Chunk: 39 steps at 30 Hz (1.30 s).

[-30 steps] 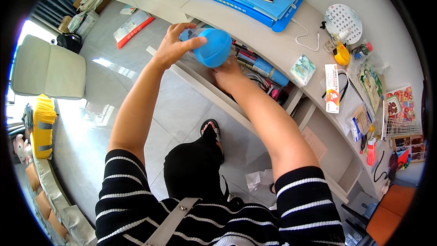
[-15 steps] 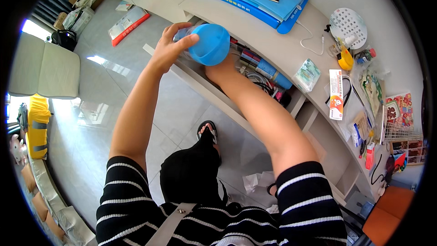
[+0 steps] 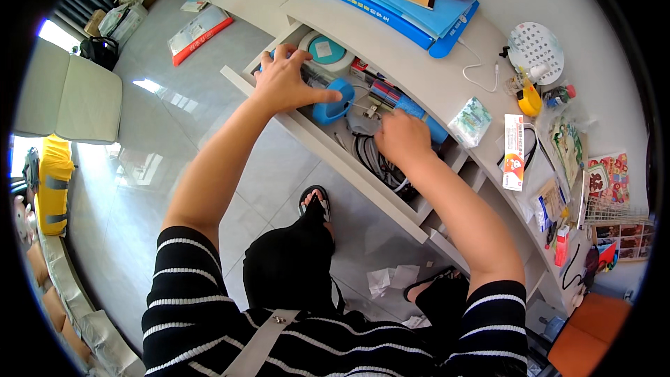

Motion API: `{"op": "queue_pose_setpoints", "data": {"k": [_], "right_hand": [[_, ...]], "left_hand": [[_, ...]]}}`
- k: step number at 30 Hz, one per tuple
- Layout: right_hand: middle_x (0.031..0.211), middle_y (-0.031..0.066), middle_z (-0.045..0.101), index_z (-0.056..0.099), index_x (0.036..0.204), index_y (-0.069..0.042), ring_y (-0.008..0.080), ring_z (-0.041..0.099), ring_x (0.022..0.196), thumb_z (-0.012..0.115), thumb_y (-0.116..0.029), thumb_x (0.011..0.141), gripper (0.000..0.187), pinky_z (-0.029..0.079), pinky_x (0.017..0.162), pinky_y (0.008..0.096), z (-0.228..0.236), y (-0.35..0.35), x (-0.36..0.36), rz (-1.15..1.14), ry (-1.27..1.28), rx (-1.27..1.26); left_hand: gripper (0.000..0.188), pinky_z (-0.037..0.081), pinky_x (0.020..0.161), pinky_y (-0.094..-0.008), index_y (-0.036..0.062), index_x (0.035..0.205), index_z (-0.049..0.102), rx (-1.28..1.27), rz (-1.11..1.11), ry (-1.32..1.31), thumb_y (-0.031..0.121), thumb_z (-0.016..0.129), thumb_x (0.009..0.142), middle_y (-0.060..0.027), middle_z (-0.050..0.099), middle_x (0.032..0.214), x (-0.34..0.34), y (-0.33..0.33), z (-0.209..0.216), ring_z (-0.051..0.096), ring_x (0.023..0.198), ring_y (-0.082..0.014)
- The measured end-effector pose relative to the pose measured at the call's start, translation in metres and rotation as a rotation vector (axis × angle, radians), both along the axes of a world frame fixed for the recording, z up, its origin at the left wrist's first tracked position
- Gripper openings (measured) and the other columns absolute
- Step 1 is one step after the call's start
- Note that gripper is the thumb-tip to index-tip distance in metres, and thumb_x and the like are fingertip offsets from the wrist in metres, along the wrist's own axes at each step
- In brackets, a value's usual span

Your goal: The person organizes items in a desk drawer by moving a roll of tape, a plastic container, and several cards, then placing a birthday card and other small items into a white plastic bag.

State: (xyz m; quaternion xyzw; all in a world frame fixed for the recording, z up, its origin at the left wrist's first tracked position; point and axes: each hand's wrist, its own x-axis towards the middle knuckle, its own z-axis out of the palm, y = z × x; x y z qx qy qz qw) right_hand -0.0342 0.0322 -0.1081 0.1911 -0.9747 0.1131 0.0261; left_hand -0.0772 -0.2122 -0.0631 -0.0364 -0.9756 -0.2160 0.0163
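In the pulled-out desk drawer (image 3: 307, 122), my left hand (image 3: 279, 84) spans a clear container with blue ends (image 3: 333, 102). Its fingers curl over one end and the thumb rests by the other, blue end. The container lies low among the drawer's contents, partly hidden by the hand. My right hand (image 3: 403, 138) is closed, knuckles up, over the coiled cables (image 3: 373, 164), beside a blue roll-shaped thing (image 3: 429, 126). What its fingers hold, if anything, is hidden. Behind my left hand sits a round white case with a teal centre (image 3: 326, 49).
Blue folders (image 3: 384, 7) with an orange bag lie on the desk. Tissues (image 3: 470, 122), a white and orange box (image 3: 514, 152) and a yellow tape measure (image 3: 530, 100) line its right part. A red-edged package (image 3: 200, 35) and crumpled paper (image 3: 391, 278) are on the floor.
My left hand has lowered the blue-ended container into the drawer and turned it onto its side. My right hand has come out from behind it and moved right, over the cables.
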Motion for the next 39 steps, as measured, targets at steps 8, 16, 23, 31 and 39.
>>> {"op": "queue_pose_setpoints", "data": {"k": [8, 16, 23, 31, 39], "right_hand": [[0.076, 0.0164, 0.061, 0.062, 0.069, -0.002, 0.0347, 0.061, 0.065, 0.056, -0.016, 0.072, 0.015, 0.051, 0.059, 0.0452, 0.001, 0.018, 0.003, -0.126, 0.058, -0.041], [0.076, 0.0157, 0.061, 0.062, 0.073, -0.002, 0.033, 0.063, 0.067, 0.058, -0.018, 0.074, 0.016, 0.052, 0.06, 0.0436, -0.001, 0.016, 0.012, -0.128, 0.0, -0.064], [0.073, 0.0144, 0.061, 0.06, 0.07, -0.003, 0.0331, 0.062, 0.067, 0.058, -0.017, 0.074, 0.015, 0.05, 0.058, 0.0444, -0.003, 0.021, 0.016, -0.144, 0.053, -0.152], [0.065, 0.0153, 0.062, 0.06, 0.074, -0.001, 0.0329, 0.06, 0.06, 0.057, -0.019, 0.081, 0.02, 0.046, 0.055, 0.0393, 0.014, -0.012, -0.001, -0.107, -0.048, -0.676], [0.073, 0.0092, 0.066, 0.056, 0.116, 0.004, 0.0115, 0.056, 0.055, 0.057, -0.027, 0.088, 0.042, 0.047, 0.056, 0.0263, 0.029, -0.008, 0.025, -0.235, -0.466, -0.836]], "left_hand": [[0.108, 0.021, 0.094, -0.0737, 0.0103, 0.132, 0.044, -0.286, -0.046, -0.188, 0.069, 0.075, 0.047, -0.0186, 0.03, 0.141, 0.005, 0.011, 0.009, 0.014, 0.131, -0.0528], [0.115, 0.019, 0.098, -0.0709, 0.0129, 0.137, 0.035, -0.415, -0.074, -0.261, 0.081, 0.064, 0.05, -0.0205, 0.017, 0.149, 0.007, -0.002, -0.005, 0.01, 0.132, -0.0568], [0.111, 0.009, 0.107, -0.0622, 0.0083, 0.14, 0.031, -0.62, -0.142, -0.319, 0.084, 0.052, 0.061, -0.02, 0.015, 0.15, 0.004, 0.005, 0.015, 0.01, 0.136, -0.048], [0.077, 0.018, 0.108, -0.0515, 0.005, 0.128, 0.045, -0.256, -0.073, 0.225, 0.059, 0.061, 0.075, -0.0218, 0.03, 0.142, 0.021, -0.013, -0.016, 0.022, 0.134, -0.0411], [0.037, 0.042, 0.071, -0.0391, 0.0058, 0.089, 0.056, 0.136, -0.363, 0.557, 0.03, 0.077, 0.07, -0.0103, 0.055, 0.09, 0.12, 0.009, -0.024, 0.053, 0.083, -0.0301]]}}
